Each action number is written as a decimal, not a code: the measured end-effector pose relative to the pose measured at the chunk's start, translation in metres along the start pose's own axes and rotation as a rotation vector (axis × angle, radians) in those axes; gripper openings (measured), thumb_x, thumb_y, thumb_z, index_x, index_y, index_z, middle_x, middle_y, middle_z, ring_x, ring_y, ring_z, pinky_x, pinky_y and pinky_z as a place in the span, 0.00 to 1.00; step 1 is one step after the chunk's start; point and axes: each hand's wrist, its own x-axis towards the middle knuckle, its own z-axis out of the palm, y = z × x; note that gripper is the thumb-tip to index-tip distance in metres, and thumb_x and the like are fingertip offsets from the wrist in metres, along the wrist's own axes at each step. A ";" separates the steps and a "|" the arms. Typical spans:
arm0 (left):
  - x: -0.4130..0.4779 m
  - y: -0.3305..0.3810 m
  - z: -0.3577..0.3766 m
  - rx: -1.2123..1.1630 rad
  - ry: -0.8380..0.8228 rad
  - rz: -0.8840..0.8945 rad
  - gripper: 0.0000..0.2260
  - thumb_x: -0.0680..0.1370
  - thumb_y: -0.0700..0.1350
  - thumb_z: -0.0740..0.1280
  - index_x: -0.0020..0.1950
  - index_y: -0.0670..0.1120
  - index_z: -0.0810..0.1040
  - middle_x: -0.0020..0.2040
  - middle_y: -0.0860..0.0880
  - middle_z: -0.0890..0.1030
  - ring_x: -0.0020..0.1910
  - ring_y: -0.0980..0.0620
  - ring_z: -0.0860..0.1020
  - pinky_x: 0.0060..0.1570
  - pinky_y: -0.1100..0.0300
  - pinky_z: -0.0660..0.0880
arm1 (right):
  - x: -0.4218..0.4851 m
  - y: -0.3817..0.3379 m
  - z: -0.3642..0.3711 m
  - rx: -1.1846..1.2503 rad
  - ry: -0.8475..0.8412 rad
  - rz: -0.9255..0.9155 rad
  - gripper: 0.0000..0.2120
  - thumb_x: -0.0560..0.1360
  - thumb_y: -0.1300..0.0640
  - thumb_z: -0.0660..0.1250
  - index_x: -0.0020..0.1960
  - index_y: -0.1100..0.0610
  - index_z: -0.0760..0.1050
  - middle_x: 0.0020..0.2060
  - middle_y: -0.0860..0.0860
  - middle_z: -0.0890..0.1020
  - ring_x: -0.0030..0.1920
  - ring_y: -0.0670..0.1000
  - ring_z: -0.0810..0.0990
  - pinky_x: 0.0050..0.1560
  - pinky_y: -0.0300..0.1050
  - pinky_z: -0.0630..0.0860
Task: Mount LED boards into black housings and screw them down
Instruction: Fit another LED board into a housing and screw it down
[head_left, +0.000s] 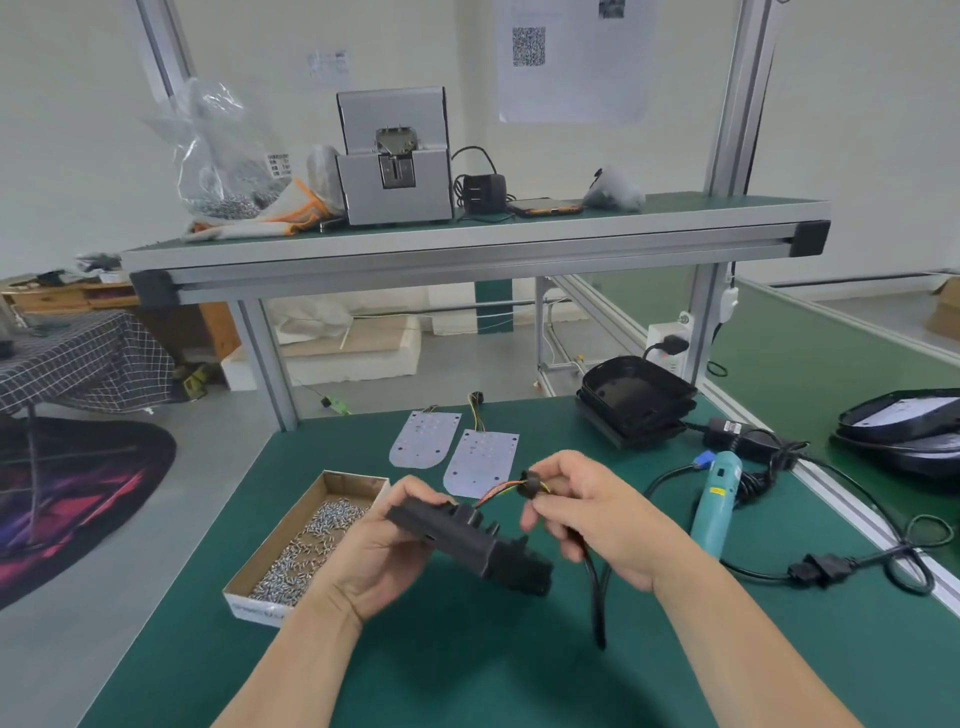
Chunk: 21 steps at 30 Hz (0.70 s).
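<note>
Over the middle of the green surface (467, 675), toward the near edge, left hand (374, 551) grips a black housing (467, 540), held up off the surface and tilted; left fingers (410, 491) curled round its left end. Right hand (597, 525) just right of it, fingers (550, 467) pinching a black grommet (530, 480) on a black cable (597, 597). Orange and yellow wires (498, 493) run from the grommet toward the housing; can't tell whether they enter it. Cable hangs down from the right hand, its end clear of the surface or nearly so.

Two LED boards (425, 439) lie flat side by side toward the far edge, wire leads at their far ends. Open cardboard box of screws (306, 540) at the left edge, just beside the left hand. Stack of black housings (634, 405) at the far right corner. Teal electric screwdriver (719, 499) lies near the right edge, black power adapter (737, 434) behind it, cords looped round. Raised shelf (467, 244) above the far edge carries a grey screw feeder (395, 156) and a clear bag of screws (223, 156).
</note>
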 end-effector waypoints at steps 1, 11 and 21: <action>-0.002 -0.002 -0.005 -0.025 0.021 -0.015 0.10 0.65 0.32 0.79 0.40 0.43 0.81 0.48 0.37 0.82 0.53 0.37 0.81 0.59 0.43 0.71 | -0.001 -0.001 -0.001 -0.054 0.024 0.005 0.04 0.80 0.65 0.64 0.54 0.60 0.73 0.36 0.52 0.83 0.29 0.47 0.68 0.28 0.38 0.65; -0.010 0.010 -0.018 0.401 0.290 -0.002 0.31 0.71 0.18 0.51 0.59 0.43 0.82 0.58 0.44 0.85 0.65 0.45 0.78 0.67 0.50 0.70 | 0.003 -0.006 0.018 -0.352 0.134 -0.128 0.08 0.77 0.56 0.69 0.39 0.53 0.76 0.28 0.43 0.79 0.27 0.42 0.68 0.32 0.36 0.67; -0.015 0.013 0.064 1.238 -0.132 0.169 0.10 0.83 0.43 0.60 0.62 0.51 0.76 0.51 0.57 0.80 0.48 0.56 0.76 0.50 0.64 0.72 | 0.012 -0.010 0.042 -0.412 0.166 -0.144 0.07 0.79 0.55 0.65 0.43 0.46 0.72 0.36 0.41 0.81 0.36 0.40 0.77 0.38 0.34 0.70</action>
